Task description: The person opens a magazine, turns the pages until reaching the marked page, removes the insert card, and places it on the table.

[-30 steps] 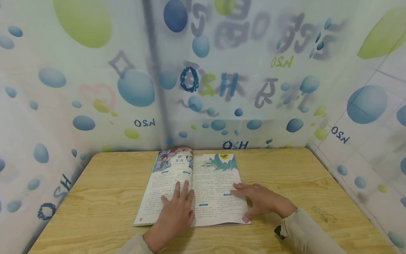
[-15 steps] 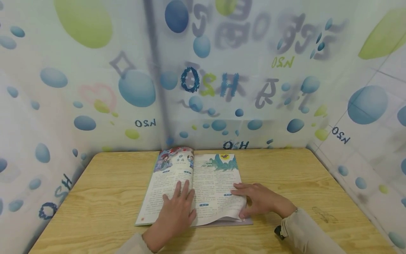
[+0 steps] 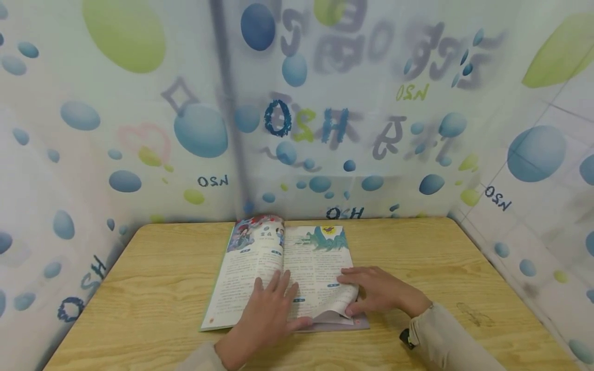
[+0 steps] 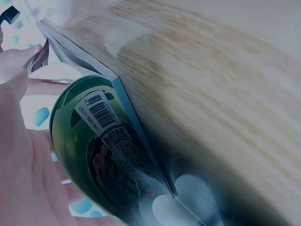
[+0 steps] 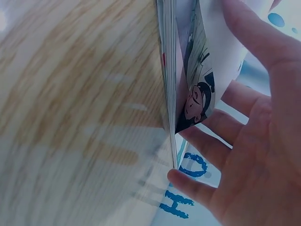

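Note:
An open magazine [image 3: 320, 263] lies on the table, with printed columns and coloured pictures on both pages. My left hand [image 3: 269, 312] rests with spread fingers over its middle near the lower edge, thumb pointing right. At the right page's lower outer corner, my right hand [image 3: 378, 291] holds the page [image 3: 336, 304] between thumb and fingers, and that corner curls upward. A drawn face [image 5: 195, 103] shows on the underside of the lifted page in the right wrist view. The green back cover [image 4: 75, 136] with a barcode label [image 4: 99, 113] appears beside my left hand in the left wrist view.
The magazine sits on a wood-grain table [image 3: 162, 278]. A patterned curtain [image 3: 297, 154] with blue and green drops hangs behind the table's far edge and along both sides. A dark scribble [image 3: 473, 313] marks the tabletop on the right.
The right page's lower corner has risen and curled inward with my right thumb, baring the page beneath. My left hand has shifted slightly right, its thumb now stretched out toward the lifted page.

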`<state>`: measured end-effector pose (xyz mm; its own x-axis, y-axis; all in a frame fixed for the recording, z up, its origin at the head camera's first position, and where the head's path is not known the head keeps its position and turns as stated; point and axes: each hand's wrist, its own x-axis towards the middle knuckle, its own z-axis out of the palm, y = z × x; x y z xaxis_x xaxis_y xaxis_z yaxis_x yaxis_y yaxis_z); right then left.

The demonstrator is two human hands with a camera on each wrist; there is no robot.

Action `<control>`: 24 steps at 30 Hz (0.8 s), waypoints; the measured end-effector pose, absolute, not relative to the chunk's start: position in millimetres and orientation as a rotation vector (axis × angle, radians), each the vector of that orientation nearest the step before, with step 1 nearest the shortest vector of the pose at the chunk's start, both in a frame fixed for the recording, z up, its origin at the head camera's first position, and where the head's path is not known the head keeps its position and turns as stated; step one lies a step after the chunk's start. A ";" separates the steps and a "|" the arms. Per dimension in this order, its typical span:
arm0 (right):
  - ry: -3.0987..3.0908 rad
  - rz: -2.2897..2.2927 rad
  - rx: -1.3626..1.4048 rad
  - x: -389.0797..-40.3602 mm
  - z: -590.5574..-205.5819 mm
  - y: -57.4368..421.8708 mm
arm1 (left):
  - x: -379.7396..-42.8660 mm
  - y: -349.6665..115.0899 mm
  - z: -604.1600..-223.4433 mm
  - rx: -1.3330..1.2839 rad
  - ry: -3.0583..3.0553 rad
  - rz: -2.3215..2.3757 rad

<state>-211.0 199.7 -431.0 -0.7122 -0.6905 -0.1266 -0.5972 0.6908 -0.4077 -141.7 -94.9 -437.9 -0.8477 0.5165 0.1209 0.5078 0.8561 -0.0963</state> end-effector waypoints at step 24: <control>2.563 -0.686 -1.012 -214.7 -416.9 211.8 | -143.0 -95.3 -432.5 -0.811 -2.877 0.050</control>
<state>-214.7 211.8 -416.9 -0.7066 -0.7005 -0.1000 -0.5570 0.6378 -0.5319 -143.0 -95.3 -432.5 -0.8422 0.5215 0.1368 0.5164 0.8532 -0.0730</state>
